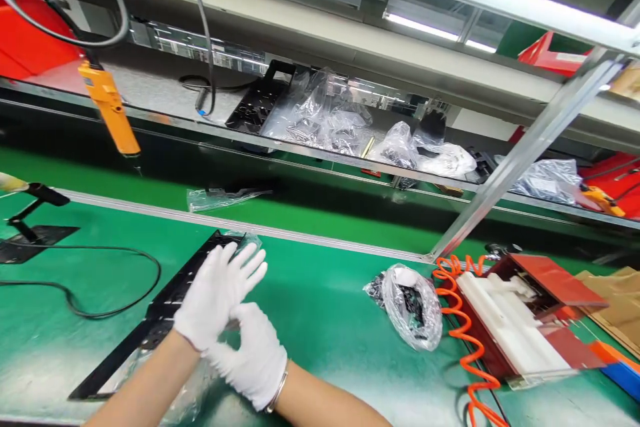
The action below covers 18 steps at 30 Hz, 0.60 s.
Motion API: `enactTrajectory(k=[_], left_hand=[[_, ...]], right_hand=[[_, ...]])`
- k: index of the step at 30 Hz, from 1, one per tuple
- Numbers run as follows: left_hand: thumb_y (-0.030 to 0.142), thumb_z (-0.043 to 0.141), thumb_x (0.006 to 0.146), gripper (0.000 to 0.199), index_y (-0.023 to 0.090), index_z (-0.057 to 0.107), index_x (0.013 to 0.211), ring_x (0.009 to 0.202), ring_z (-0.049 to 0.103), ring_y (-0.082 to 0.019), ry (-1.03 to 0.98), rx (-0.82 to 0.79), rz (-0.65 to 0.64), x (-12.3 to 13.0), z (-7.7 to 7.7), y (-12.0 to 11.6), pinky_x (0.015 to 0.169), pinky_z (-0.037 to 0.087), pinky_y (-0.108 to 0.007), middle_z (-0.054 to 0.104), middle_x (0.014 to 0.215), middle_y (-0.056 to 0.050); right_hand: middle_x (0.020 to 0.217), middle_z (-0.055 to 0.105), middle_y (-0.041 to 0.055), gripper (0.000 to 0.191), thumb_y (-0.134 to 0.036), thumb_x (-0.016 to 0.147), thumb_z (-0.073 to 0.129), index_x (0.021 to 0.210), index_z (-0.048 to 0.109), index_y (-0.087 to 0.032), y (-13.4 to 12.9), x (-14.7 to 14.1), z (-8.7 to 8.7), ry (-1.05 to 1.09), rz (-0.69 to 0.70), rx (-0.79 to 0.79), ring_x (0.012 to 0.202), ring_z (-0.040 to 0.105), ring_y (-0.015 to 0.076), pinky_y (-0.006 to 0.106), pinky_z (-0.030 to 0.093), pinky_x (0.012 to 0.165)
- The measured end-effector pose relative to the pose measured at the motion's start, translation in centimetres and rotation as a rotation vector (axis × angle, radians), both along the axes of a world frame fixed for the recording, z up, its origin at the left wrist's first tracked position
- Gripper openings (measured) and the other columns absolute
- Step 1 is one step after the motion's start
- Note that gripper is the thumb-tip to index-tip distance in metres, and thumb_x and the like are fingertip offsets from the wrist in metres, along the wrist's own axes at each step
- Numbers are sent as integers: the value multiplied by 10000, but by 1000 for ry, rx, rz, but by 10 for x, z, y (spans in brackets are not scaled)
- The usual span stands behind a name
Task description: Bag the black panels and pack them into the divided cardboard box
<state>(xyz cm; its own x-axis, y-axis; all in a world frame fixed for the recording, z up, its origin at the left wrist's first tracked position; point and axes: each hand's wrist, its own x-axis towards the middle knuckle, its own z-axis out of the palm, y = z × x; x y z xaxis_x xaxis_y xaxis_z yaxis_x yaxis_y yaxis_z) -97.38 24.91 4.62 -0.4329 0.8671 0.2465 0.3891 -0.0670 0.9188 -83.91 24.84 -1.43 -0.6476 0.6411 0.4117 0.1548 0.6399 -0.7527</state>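
Note:
My left hand (217, 290), in a white knit glove, is raised with its fingers stretched out and spread. My right hand (255, 353), gloved the same way and with a metal bracelet (278, 387) at the wrist, is curled against the lower edge of the left glove. Its fingertips are closed on the glove near the left wrist. Beneath both hands a long black metal bracket (173, 287) lies slanted on the green bench, partly hidden by my hands and forearm. Clear plastic film (187, 393) lies beside its lower end.
An open plastic bag of black parts (413, 307) stands right of my hands. Beyond it are a coiled orange air hose (467, 347) and a red-and-white fixture (520, 327). An orange electric screwdriver (110, 110) hangs at upper left. Bagged parts (325, 113) fill the shelf.

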Motion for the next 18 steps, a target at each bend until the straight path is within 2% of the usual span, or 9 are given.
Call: enactTrajectory(k=[2,4,5,6,9,11,14,16,18], left_hand=[[541,100,994,577,344,330,1485,1278,587,-245,-319,22,-82,28,-4,17,1019,509,-547,490,1521,-91],[564,244,968,595,309,319,1501,1314,557,-259,-397,-19,-151,47,-12,34,1071,478,-517,433,1558,-117],[557,394,926,610,289,384,1474,1361,507,-285,-325,-55,-178,53,-17,42,1128,416,-520,451,1545,-126],[523,517,870,613,270,465,1426,1403,451,-319,-163,-89,-198,58,-23,50,1177,335,-537,489,1514,-136],[385,670,750,471,240,668,1199,1440,351,-431,268,-125,-265,70,-50,72,1210,118,-627,590,1405,-163],[368,598,805,360,246,698,1128,1407,392,-451,460,-127,-332,77,-73,82,1174,128,-681,626,1357,-164],[357,537,851,344,293,686,1154,1385,433,-426,757,-198,-443,86,-110,92,1137,185,-711,631,1356,-139],[316,661,755,434,298,684,1188,1378,434,-441,892,-249,-493,91,-129,96,1143,176,-715,610,1380,-151],[232,774,605,595,277,697,1193,1359,435,-484,944,-283,-512,98,-138,100,1147,137,-733,606,1378,-170]], right_hand=[[874,708,61,336,-530,914,542,936,659,-216,4,13,1,-66,-80,131,801,672,217,334,555,727],[807,704,47,348,-499,961,458,853,660,-237,11,31,3,-158,-9,307,753,663,212,324,538,681],[802,705,44,343,-477,968,442,842,660,-243,15,41,6,-182,13,366,752,661,213,324,534,679],[814,705,45,324,-463,963,451,848,660,-243,19,50,10,-189,-4,387,762,659,215,329,533,691],[871,697,63,283,-498,890,589,880,661,-225,31,70,21,-199,-201,280,804,645,243,365,540,716],[881,693,72,301,-513,833,681,862,665,-214,39,78,22,-245,-273,190,804,637,258,378,543,699],[879,709,77,186,-390,857,683,826,674,-207,50,84,7,-288,-285,90,807,653,258,384,555,727],[941,729,97,108,-290,874,642,890,691,-195,54,86,-8,-249,-307,29,868,673,269,407,561,799],[1028,731,132,171,-235,896,574,1000,692,-169,57,87,-20,-151,-355,-27,942,680,283,437,554,857]])
